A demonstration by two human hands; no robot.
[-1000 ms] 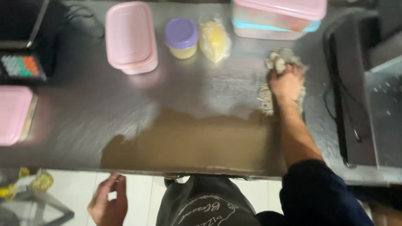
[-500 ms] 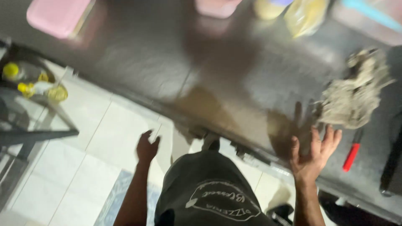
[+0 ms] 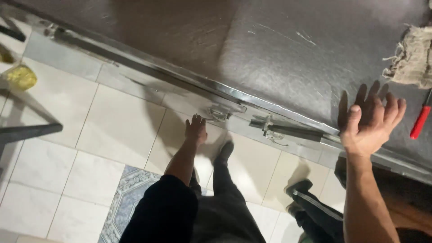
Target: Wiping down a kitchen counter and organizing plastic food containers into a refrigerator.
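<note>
At the far left, on the pale tiled floor (image 3: 112,130), a small yellow round object (image 3: 20,76) lies near a dark metal bar (image 3: 27,132); what it is cannot be told. Further right, a patterned blue and white tile (image 3: 128,193) sits under the person's dark sleeve. The left hand (image 3: 196,129) hangs low over the floor, just below the steel edge of the worktop, its fingers loosely hanging and holding nothing. Near it, a small metal latch (image 3: 220,112) is fixed on the rail under the grey scratched metal worktop (image 3: 279,54). Below, a black shoe (image 3: 225,150) stands on the tiles. The right hand (image 3: 371,126) is raised over the worktop edge, fingers spread apart, empty. Above it, at the right border, a frayed beige cloth rag (image 3: 411,58) lies on the worktop, apart from the fingers. Just right of the hand lies a red-handled tool (image 3: 420,121), not touched.
</note>
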